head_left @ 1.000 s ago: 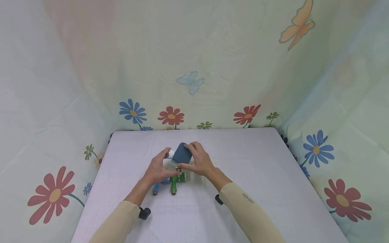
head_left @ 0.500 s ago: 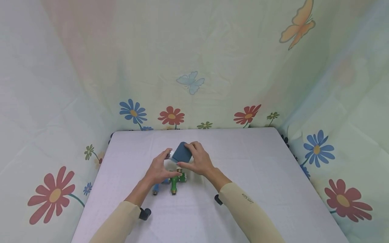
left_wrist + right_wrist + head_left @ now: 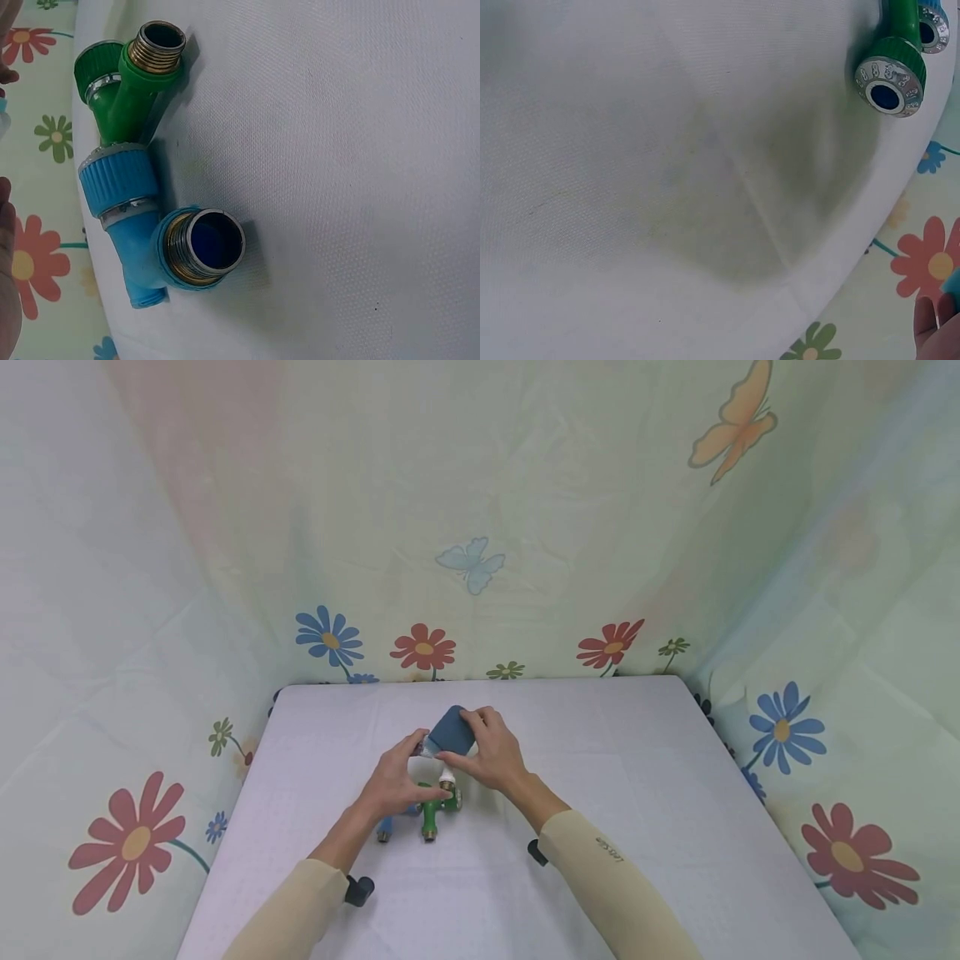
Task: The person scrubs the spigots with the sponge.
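Observation:
In the head view, my left hand (image 3: pixel 390 783) holds a white hose fitting (image 3: pixel 447 774) between fingers and thumb; it has a brass threaded end by the thumb and a silvery end at the fingertips. Much of this fitting is hidden. My right hand (image 3: pixel 495 756) pinches a dark blue sponge-like pad (image 3: pixel 453 730) with a lighter blue underside, held over the fitting. On the table below my left hand lie a green Y-shaped hose fitting (image 3: pixel 131 101) and a blue one (image 3: pixel 131 240), each with a metal threaded outlet. Only hand edges show in the wrist views.
A white cloth covers the table (image 3: pixel 600 827). Behind it and along both sides hang curtains (image 3: pixel 525 485) printed with flowers and butterflies. Small dark wrist cameras (image 3: pixel 358 890) sit under both forearms.
My right hand and the pad have shifted slightly up and away. The white fitting has turned a little in my left hand, so more white shows above its brass end.

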`<move>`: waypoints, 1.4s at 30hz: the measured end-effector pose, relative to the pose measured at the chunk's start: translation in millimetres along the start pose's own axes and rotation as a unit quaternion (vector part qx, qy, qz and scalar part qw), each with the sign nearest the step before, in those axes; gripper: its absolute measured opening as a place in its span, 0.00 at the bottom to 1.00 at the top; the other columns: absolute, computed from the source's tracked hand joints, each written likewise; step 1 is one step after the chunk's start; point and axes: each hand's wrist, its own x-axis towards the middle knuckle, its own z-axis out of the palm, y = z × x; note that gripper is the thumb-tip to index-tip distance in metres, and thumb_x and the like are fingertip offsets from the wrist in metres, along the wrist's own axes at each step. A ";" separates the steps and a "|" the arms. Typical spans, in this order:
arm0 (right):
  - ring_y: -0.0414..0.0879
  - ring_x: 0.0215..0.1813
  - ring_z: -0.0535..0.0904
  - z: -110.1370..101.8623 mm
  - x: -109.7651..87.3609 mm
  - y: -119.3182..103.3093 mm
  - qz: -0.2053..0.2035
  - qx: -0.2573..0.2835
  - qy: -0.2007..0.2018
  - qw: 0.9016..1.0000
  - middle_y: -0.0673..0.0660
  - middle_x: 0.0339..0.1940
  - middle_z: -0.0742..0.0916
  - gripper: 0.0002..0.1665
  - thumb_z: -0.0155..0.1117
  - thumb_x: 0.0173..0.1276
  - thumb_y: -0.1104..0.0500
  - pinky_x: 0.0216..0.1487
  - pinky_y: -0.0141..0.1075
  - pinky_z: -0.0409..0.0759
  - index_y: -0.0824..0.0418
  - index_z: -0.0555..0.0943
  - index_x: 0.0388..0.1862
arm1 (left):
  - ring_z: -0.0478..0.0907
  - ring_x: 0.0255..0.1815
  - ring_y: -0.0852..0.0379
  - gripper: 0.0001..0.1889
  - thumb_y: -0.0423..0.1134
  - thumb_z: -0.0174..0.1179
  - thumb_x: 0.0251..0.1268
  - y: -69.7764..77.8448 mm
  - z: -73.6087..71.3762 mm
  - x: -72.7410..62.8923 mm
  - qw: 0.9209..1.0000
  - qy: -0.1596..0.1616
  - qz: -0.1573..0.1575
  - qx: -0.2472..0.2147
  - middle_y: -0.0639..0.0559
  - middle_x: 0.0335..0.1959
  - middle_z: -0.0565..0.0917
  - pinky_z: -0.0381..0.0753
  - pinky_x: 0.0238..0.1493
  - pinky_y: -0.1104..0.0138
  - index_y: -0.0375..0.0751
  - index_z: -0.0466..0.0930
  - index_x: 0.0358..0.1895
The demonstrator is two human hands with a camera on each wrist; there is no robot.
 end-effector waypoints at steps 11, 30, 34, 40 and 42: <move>0.51 0.57 0.77 -0.6 0.4 3.2 0.030 -0.016 0.000 0.999 0.59 0.63 0.78 0.55 0.68 0.58 0.21 0.56 0.45 0.87 0.54 0.73 0.74 | 0.78 0.67 0.48 0.49 0.53 0.86 0.43 -1.0 1.8 -0.2 1.000 -0.001 0.011 -0.010 0.60 0.68 0.78 0.79 0.65 0.38 0.68 0.68 0.72; 0.52 0.57 0.78 -2.1 2.2 12.2 0.078 -0.014 0.008 0.997 0.59 0.62 0.78 0.60 0.66 0.56 0.18 0.59 0.46 0.86 0.55 0.72 0.76 | 0.78 0.67 0.48 0.51 0.54 0.86 0.42 1.0 0.6 -1.6 1.000 -0.003 0.009 0.001 0.60 0.65 0.80 0.80 0.65 0.39 0.64 0.67 0.73; 0.52 0.56 0.78 -2.6 3.0 12.3 0.080 -0.015 0.013 0.997 0.60 0.61 0.78 0.60 0.65 0.56 0.18 0.58 0.46 0.86 0.56 0.72 0.76 | 0.78 0.67 0.48 0.51 0.54 0.86 0.42 0.7 0.1 -1.1 1.000 -0.004 0.006 0.000 0.60 0.65 0.79 0.80 0.65 0.39 0.62 0.67 0.74; 0.54 0.59 0.77 -2.7 3.5 14.0 0.112 -0.022 0.024 0.993 0.61 0.63 0.78 0.59 0.66 0.57 0.19 0.60 0.48 0.85 0.56 0.72 0.75 | 0.77 0.67 0.47 0.54 0.56 0.85 0.42 -0.5 -1.4 -1.3 1.000 -0.005 0.000 -0.004 0.57 0.66 0.79 0.79 0.65 0.39 0.57 0.65 0.76; 0.54 0.59 0.77 -2.1 3.2 15.1 0.127 -0.013 0.027 0.991 0.62 0.64 0.77 0.58 0.67 0.57 0.20 0.60 0.49 0.85 0.56 0.72 0.75 | 0.77 0.68 0.47 0.54 0.56 0.85 0.43 -1.7 -2.1 -1.5 1.000 -0.004 -0.004 -0.009 0.56 0.67 0.78 0.79 0.66 0.39 0.58 0.65 0.76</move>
